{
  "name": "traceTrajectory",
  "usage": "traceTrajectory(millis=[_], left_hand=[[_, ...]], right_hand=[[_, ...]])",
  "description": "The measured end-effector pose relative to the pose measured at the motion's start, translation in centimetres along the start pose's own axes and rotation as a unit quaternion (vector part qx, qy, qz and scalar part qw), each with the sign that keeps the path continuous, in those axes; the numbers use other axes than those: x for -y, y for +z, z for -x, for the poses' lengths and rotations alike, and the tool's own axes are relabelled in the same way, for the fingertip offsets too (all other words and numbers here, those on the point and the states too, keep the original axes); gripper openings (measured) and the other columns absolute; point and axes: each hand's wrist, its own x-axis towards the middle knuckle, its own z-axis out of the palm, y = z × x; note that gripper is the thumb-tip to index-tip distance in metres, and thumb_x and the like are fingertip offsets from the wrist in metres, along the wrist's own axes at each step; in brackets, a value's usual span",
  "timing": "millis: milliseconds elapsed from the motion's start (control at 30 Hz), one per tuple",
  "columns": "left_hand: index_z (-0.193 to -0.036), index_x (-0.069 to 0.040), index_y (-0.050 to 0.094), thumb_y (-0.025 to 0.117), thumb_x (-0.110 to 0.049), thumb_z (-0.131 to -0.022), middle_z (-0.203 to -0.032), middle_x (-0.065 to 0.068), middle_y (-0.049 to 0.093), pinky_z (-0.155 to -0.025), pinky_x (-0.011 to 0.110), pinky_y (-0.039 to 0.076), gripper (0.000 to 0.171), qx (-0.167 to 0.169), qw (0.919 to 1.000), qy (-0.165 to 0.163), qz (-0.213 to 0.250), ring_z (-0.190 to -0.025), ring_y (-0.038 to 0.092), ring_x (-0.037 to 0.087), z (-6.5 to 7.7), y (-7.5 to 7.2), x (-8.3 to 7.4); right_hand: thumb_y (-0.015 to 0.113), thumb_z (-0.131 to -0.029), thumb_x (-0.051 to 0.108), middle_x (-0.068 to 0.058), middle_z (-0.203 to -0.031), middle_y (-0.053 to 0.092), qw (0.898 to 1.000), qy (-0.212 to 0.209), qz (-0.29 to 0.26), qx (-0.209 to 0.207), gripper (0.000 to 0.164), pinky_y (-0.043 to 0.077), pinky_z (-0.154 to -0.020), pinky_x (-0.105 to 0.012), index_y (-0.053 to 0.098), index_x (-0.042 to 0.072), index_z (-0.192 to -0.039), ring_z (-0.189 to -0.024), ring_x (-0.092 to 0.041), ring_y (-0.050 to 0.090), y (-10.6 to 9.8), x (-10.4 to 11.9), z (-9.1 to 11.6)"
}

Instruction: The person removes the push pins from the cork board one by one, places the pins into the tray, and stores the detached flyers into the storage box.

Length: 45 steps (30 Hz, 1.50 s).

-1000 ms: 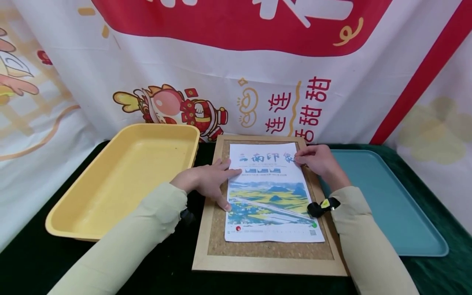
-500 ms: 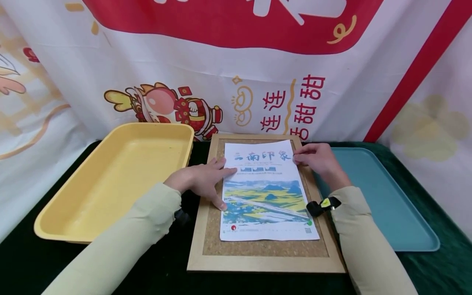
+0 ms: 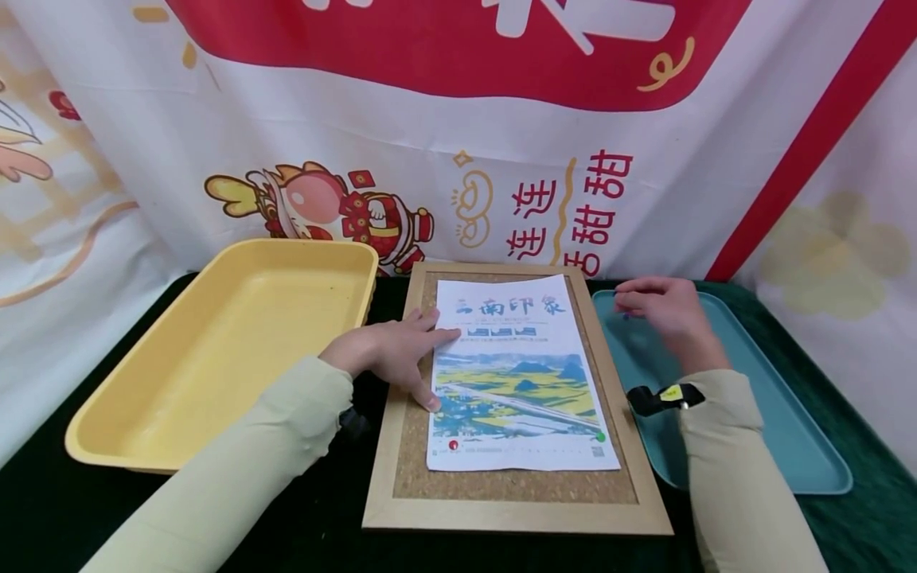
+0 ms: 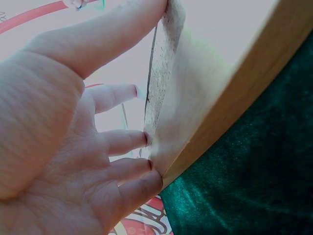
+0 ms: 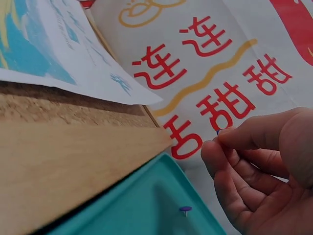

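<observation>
A printed sheet of paper (image 3: 516,334) with a landscape picture lies on a wood-framed cork board (image 3: 516,487). My left hand (image 3: 394,350) rests with spread fingers across the sheet's left edge and the board's frame. Over the far-left part of the blue tray (image 3: 759,398), my right hand (image 3: 666,314) pinches a tiny blue thing (image 5: 218,132) between thumb and forefinger; it looks like a thumbtack, mostly hidden by the fingertips. Below those fingers a purple thumbtack (image 5: 185,209) sits in the tray, point down. In the right wrist view the sheet's near corner stands off the cork.
To the left stands a deep yellow tray (image 3: 236,358), its right rim near my left wrist. Dark green cloth (image 3: 308,525) covers the table. A printed white and red banner (image 3: 401,119) hangs right behind the board and trays.
My right hand has left the sheet's upper right edge and moved right, over the blue tray. The left hand keeps its place on the sheet and board.
</observation>
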Motion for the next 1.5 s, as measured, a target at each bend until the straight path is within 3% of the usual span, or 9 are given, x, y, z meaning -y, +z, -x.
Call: traceTrajectory(millis=[633,867,1167,1367,1500], left_hand=[[-0.159,-0.031,0.016,0.075,-0.061,-0.076,-0.168,0.008,-0.006,-0.123,0.056,0.009,0.106,0.002,1.0000,0.001,-0.005,-0.154,-0.008,0.034,0.1,-0.1,0.0],[-0.160,-0.031,0.015,0.074,-0.062,-0.077,-0.168,0.009,-0.006,-0.123,0.056,0.009,0.106,0.005,0.9999,0.008,-0.011,-0.154,-0.008,0.034,0.0,-0.1,0.1],[-0.159,-0.031,0.016,0.074,-0.062,-0.076,-0.168,0.009,-0.006,-0.123,0.056,0.009,0.106,0.005,0.9999,0.004,-0.008,-0.154,-0.009,0.033,0.0,-0.1,0.3],[-0.159,-0.032,0.015,0.074,-0.062,-0.077,-0.167,0.009,-0.007,-0.123,0.056,0.010,0.106,0.004,0.9999,0.007,-0.007,-0.154,-0.009,0.034,0.1,0.0,0.3],[-0.159,-0.032,0.015,0.074,-0.062,-0.077,-0.167,0.009,-0.007,-0.122,0.056,0.010,0.106,0.005,0.9999,0.010,-0.006,-0.154,-0.009,0.034,0.1,-0.1,0.1]], right_hand=[[0.060,-0.097,0.041,-0.010,-0.127,0.062,1.000,0.020,0.002,-0.005,0.050,0.046,-0.102,-0.041,0.057,0.010,-0.136,-0.118,-0.024,0.055,-1.4,-1.1,0.0],[0.059,-0.099,0.039,-0.011,-0.133,0.059,0.998,0.058,0.021,-0.015,0.045,0.047,-0.094,-0.034,0.059,0.012,-0.135,-0.116,-0.023,0.056,-1.4,-1.9,0.0],[0.056,-0.100,0.034,-0.016,-0.138,0.056,0.992,0.100,0.071,-0.006,0.044,0.045,-0.093,-0.040,0.057,0.012,-0.139,-0.123,-0.031,0.049,-1.5,-2.8,-0.4],[0.057,-0.100,0.036,-0.016,-0.139,0.055,0.992,0.099,0.082,0.006,0.044,0.043,-0.084,-0.033,0.058,0.013,-0.138,-0.122,-0.032,0.047,-1.7,-3.2,-0.6],[0.057,-0.100,0.034,-0.017,-0.140,0.053,0.991,0.097,0.087,0.004,0.043,0.042,-0.084,-0.034,0.059,0.013,-0.137,-0.121,-0.033,0.045,-1.7,-3.5,-0.5]])
